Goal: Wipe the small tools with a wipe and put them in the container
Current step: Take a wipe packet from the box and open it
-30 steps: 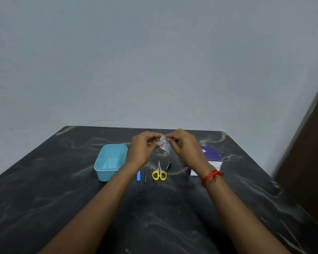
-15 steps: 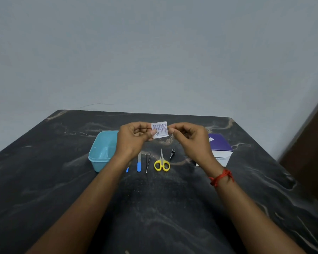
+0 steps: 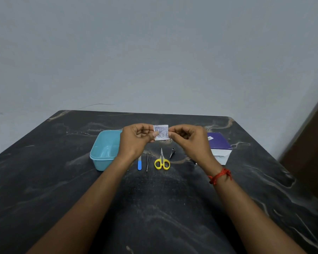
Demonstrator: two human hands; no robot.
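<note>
Since the wipe packet (image 3: 161, 132) was turned flat mid-frame, pinched by left hand (image 3: 136, 142) & right hand (image 3: 189, 142), it's prob. torn next.

A dark table (image 3: 44, 180) is viewed from a single wide-angle camera worn on the head, pointed forward and down toward a grey wall (image 3: 154, 52) in the upper half of the frame. The left hand (image 3: 134, 140) and right hand (image 3: 189, 142) are caught at close range at centre frame, forearms reaching in from the bottom edge.
</note>
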